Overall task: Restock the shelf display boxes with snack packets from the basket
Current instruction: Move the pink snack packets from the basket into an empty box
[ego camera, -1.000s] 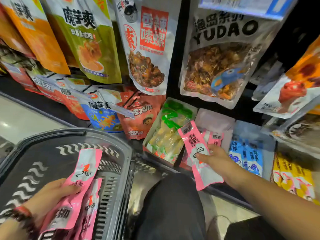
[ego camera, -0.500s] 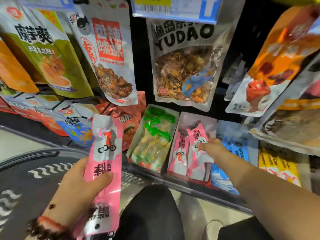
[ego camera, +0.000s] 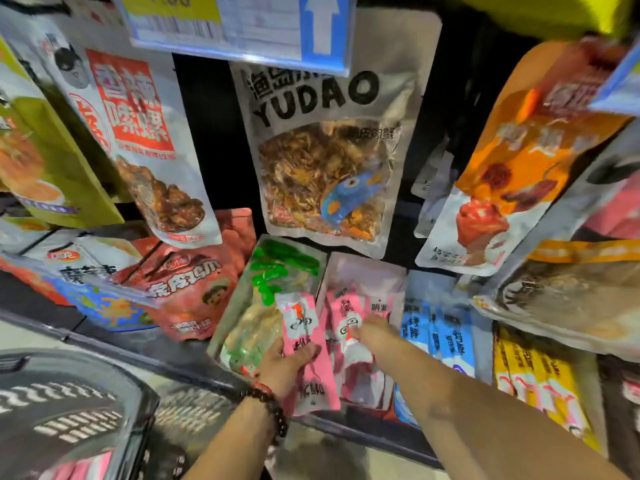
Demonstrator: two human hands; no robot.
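1. The left hand (ego camera: 284,365) grips a pink packet (ego camera: 306,344) upright, just left of the pink display box (ego camera: 363,271).
2. The right hand (ego camera: 372,332) reaches into that box, fingers on the packets inside — its grip cannot be told.
3. The basket (ego camera: 86,410) sits lower left — more pink packets show inside.

hanging yudao pouch (ego camera: 325,161) under a blue-arrow price tag (ego camera: 242,26)

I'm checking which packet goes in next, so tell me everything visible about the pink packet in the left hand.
The pink packet is a long, narrow, glossy plastic sachet with a pale panel near its top bearing a red-and-black cartoon mark, and dark characters lower down. The left hand grips its middle, thumb across the front. It stands roughly upright, tilted slightly, over the seam between the green-snack box and the pink display box.
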